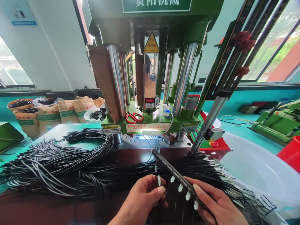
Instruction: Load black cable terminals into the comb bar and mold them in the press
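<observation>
My left hand (142, 197) is pinched around a black cable with a silver metal connector (159, 180) at its end. In my right hand (214, 200) is a long dark bar (167, 165), tilted down toward the right. Several small silver connectors (180, 187) stick out along its lower edge, with thin cables trailing below. Its upper end reaches toward the press bed, beside several thin bluish cables (152, 142) that run out from under the press. Black cables (131, 170) lie in a thick bundle behind both hands.
A green press (150, 18) stands ahead, with red-handled scissors (134, 117) on its ledge. More looped cables (89, 156) cover the left side. On the right are a control box with a red button (213, 144) and a large white tub (248, 159). Filled paper sacks (67, 111) line the wall.
</observation>
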Action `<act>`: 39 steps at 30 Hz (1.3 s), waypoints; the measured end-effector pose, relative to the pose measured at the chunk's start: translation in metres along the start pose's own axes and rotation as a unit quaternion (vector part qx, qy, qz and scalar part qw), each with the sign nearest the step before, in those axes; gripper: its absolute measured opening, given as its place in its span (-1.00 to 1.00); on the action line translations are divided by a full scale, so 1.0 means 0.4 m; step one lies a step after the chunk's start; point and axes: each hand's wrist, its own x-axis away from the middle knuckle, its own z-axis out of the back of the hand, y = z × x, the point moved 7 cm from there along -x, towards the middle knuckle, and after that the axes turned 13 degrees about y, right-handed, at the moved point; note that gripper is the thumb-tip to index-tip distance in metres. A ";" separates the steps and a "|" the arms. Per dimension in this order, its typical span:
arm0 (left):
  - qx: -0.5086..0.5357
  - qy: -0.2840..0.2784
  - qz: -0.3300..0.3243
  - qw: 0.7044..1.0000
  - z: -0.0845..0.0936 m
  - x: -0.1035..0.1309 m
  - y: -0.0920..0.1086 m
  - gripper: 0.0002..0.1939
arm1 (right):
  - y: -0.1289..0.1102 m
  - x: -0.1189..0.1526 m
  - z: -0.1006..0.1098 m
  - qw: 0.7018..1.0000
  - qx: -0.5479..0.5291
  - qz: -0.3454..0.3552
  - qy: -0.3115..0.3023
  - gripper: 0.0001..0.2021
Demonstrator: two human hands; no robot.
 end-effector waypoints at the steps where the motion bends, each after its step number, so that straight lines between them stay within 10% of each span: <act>1: 0.013 0.007 0.007 1.000 0.006 0.001 -0.001 -0.64 | -0.002 0.001 0.004 1.000 -0.002 0.000 0.002 -0.50; 13: -0.111 0.143 -0.043 0.983 0.027 -0.031 0.001 -0.58 | -0.015 0.007 -0.009 1.000 0.009 0.024 -0.012 -0.52; 39: -0.139 0.145 -0.044 0.979 0.016 -0.031 0.024 -0.66 | -0.003 0.013 -0.013 0.997 0.058 0.043 -0.019 -0.57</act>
